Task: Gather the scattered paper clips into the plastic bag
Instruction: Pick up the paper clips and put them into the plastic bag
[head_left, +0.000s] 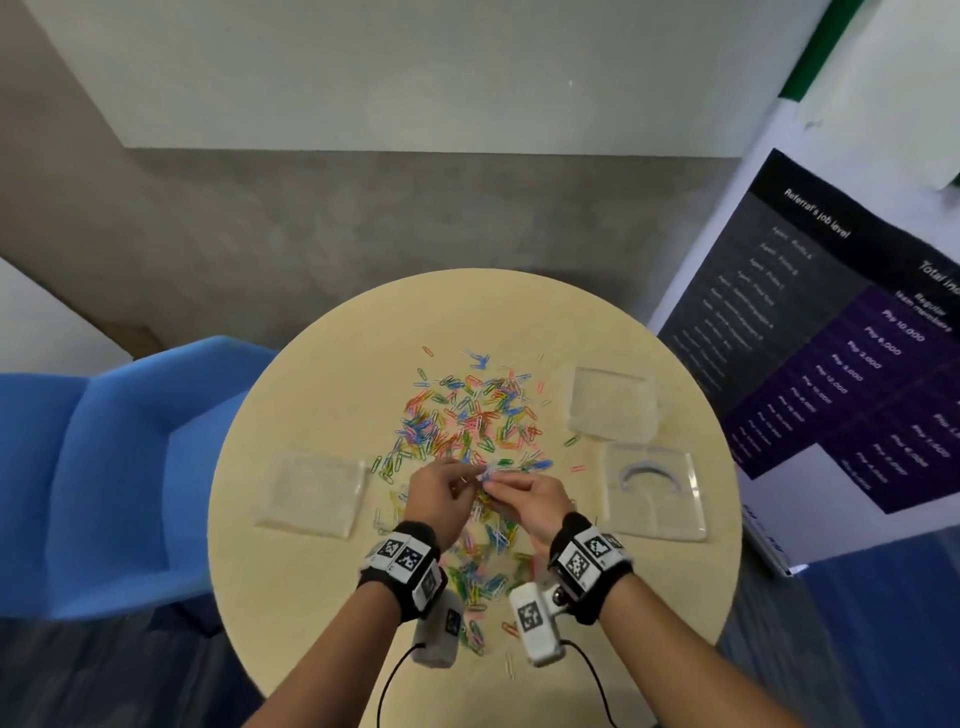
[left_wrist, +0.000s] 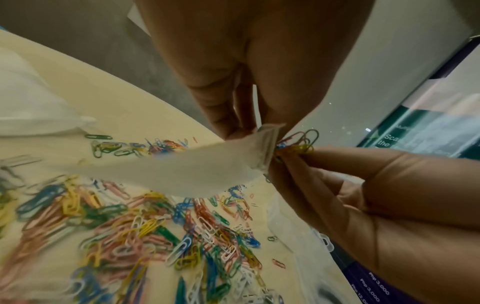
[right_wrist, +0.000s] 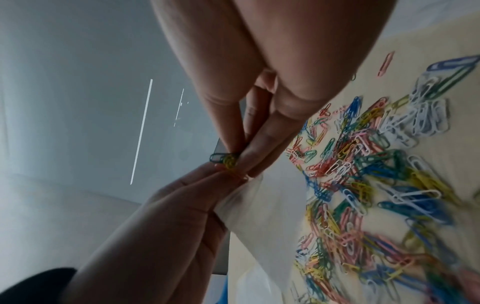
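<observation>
Colourful paper clips (head_left: 472, 415) lie scattered over the middle of the round beige table (head_left: 322, 374), with more beneath my wrists. My left hand (head_left: 470, 480) pinches the mouth of a small clear plastic bag (left_wrist: 207, 170), which hangs down over the pile. My right hand (head_left: 493, 484) pinches a small bunch of clips (left_wrist: 301, 142) right at the bag's opening. In the right wrist view the green and yellow held clips (right_wrist: 226, 160) stick out between the fingertips (right_wrist: 249, 152), against the bag (right_wrist: 259, 216). The two hands touch at the fingertips.
Another clear bag (head_left: 311, 488) lies flat to the left of my hands, and one more (head_left: 613, 402) at the right rear. A clear plastic case (head_left: 654, 488) sits at the right. A blue chair (head_left: 104, 467) stands left of the table; a dark poster (head_left: 831, 338) stands on the right.
</observation>
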